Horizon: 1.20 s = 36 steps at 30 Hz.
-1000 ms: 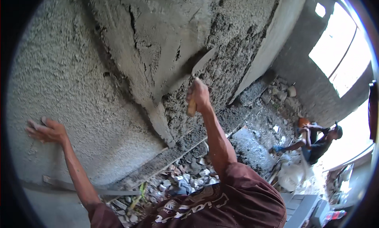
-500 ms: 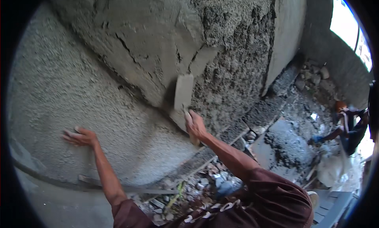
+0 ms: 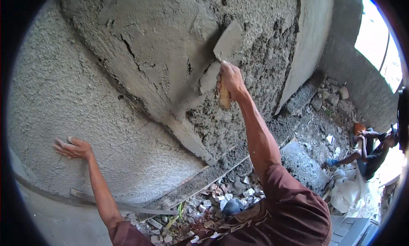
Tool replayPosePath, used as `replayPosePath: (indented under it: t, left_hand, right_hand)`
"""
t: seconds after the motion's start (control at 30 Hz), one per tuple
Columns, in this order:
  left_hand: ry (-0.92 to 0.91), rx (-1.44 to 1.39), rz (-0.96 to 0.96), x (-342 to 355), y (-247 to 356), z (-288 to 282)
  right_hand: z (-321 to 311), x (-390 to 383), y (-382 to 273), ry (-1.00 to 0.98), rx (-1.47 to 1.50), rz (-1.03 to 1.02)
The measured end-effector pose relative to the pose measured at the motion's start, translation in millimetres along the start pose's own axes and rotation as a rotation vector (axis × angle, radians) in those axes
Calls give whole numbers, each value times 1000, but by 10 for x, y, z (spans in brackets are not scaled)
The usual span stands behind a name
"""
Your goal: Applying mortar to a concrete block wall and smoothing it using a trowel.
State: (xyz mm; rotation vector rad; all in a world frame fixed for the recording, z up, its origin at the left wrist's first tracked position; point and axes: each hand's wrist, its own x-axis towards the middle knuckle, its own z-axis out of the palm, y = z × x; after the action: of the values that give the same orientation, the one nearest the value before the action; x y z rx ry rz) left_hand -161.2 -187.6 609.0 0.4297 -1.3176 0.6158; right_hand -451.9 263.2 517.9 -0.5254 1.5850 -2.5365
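Note:
My right hand [image 3: 231, 81] is wrapped round the wooden handle of a trowel [image 3: 229, 39]. The trowel's flat grey blade points up and lies at or close to the wall, where smooth wet mortar [image 3: 166, 37] meets a rough, pitted part [image 3: 264, 67]. Cracks run through the smooth mortar. My left hand [image 3: 74, 148] is open, fingers spread, resting against the coarse, dried plaster [image 3: 85, 105] on the left. A raised mortar edge [image 3: 140, 105] slants between the two surfaces.
Broken stones and rubble [image 3: 213, 203] lie along the wall's foot, beside a long thin strip [image 3: 145, 210]. A heap of wet mortar [image 3: 300, 161] is on the ground at right. Beyond it a person [image 3: 375, 150] sits near white sacks [image 3: 347, 190].
My right hand has swept the trowel up and to the right across the wall. My left hand appears slightly farther left and remains open. The view has shifted a little.

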Motion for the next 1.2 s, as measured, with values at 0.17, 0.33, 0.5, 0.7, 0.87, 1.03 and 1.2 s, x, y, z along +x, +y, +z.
replayPosePath:
  t: [0.17,0.33,0.5,0.7,0.87,1.03,1.2]
  left_hand:
    - [-5,35,9,-46,-25,31]
    - [34,34,36,-60,31,67]
    - [-18,76,-24,-114,-24,71]
    - [-31,82,-55,-126,10,63]
    - [-41,51,-53,-110,47,25]
    - [-71,74,-118,-93,60,-23]
    - [-2,-8,-64,-65,41,44]
  right_hand:
    - [240,-152,13,-58,-193,-5]
    - [289,-196,310,-77,-440,-93]
    - [602,-409,430,10,-565,-220]
    - [697,-638,840,-59,-772,-288]
    - [-7,-360,946,-181,-1330,-237]
    - [-320,-201,932,198,-1086,-277]
    - [683,-628,1414,234,180,127]
